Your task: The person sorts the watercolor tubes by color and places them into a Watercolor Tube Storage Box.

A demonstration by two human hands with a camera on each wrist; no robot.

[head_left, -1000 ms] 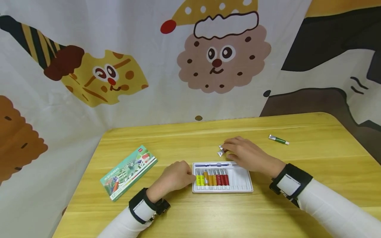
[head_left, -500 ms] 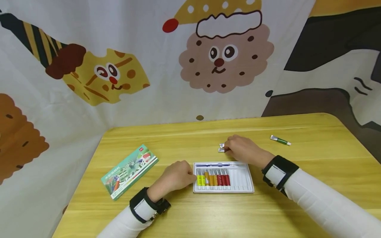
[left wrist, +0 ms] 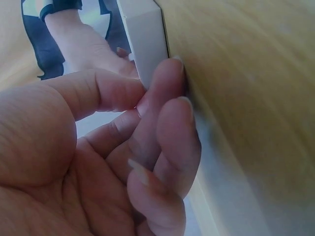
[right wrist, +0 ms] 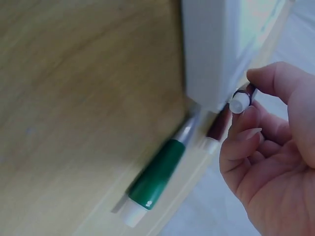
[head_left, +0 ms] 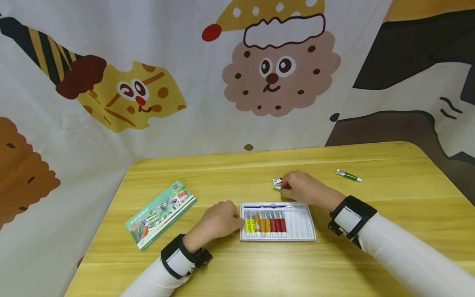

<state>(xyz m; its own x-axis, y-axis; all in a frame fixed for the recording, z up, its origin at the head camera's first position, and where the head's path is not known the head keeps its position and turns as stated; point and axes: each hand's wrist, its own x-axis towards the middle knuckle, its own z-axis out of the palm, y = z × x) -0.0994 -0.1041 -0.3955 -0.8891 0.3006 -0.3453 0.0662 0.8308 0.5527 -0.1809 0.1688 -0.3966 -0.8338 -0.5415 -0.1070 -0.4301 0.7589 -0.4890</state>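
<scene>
My left hand (head_left: 219,218) grips the left edge of a white plastic paint tray (head_left: 300,236), thumb and fingers meeting at its corner (left wrist: 147,49). In the tray lie yellow, ochre and red paint tubes (head_left: 272,225) side by side, with a thin brush (head_left: 263,206) along the back groove. Behind the tray, my right hand (head_left: 306,189) pinches a dark brown paint tube (right wrist: 242,100) by thumb and fingers, its white cap facing the wrist camera. Another brown tube (right wrist: 220,123) lies beside it, mostly hidden by the hand in the head view.
A green paint tube (head_left: 349,175) lies on the wooden table (head_left: 222,173) to the right. At the left sits a flat green paint box (head_left: 161,215). A cartoon-printed cloth (head_left: 200,123) hangs behind the table's back edge.
My right hand has come down over the brown tubes, shifted slightly and now pinches one. The tubes' silver ends have turned a little. My left hand stays at the tray edge.
</scene>
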